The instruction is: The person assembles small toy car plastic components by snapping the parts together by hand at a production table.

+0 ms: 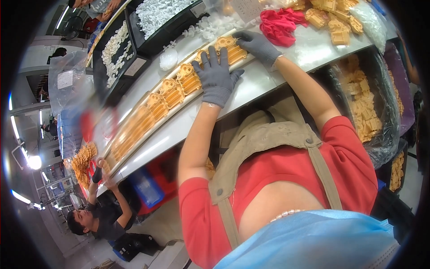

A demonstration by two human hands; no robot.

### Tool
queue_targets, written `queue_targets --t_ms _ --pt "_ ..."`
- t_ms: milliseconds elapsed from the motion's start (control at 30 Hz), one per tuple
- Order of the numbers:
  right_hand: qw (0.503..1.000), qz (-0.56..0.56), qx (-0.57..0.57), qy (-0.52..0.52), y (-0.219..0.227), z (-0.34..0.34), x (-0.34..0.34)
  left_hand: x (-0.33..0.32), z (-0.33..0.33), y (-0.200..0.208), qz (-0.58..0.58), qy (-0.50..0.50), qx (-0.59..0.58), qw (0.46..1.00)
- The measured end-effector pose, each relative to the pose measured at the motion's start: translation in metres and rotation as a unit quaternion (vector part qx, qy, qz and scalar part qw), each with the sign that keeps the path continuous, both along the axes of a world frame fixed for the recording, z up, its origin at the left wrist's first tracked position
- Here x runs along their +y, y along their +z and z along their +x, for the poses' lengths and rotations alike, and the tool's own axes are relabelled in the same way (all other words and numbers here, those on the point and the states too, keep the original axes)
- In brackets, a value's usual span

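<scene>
Gloves of grey knit cover both hands in the head view: the left hand (217, 76) lies flat, fingers spread, on the row of orange plastic parts (172, 92) lined along a long pale tray (148, 117), and the right hand (257, 45) presses, fingers loosely bent, on the orange part (230, 48) at the row's far end; neither hand is clamped around anything. The tray runs lengthwise down the steel workbench (255, 83), with a bare strip between it and the near edge. Beyond the right hand lie a red cloth (278, 26) and loose orange pieces (333, 18). Black bins of white parts (156, 15) crowd the far side. The row's lower stretch is motion-blurred, and another person (96, 215) works at the bench's far end.
</scene>
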State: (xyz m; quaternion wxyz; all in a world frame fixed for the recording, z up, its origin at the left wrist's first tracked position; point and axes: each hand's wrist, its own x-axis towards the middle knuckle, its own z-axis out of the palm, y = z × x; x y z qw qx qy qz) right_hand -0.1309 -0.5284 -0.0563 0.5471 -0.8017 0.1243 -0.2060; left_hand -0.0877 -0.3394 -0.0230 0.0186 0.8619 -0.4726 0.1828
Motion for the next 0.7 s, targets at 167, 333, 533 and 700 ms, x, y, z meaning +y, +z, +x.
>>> queue_targets --t_ms 167,333,533,700 --pt "0.992 -0.047 -0.028 -0.113 0.034 -0.006 0.007 0.038 -0.009 0.006 -0.165 -0.068 0.014 0.984" --pt "0.985 -0.168 0.021 -0.026 0.048 0.021 -0.012 0.053 -0.004 -0.013 -0.231 -0.051 0.04 0.971" --pt "0.965 -0.231 0.125 0.024 0.057 0.003 -0.001 0.053 -0.007 -0.013 -0.219 -0.059 0.055 0.972" --pt "0.922 -0.35 0.163 0.028 0.056 -0.011 -0.009 0.049 -0.003 -0.02 -0.244 -0.087 0.075 0.963"
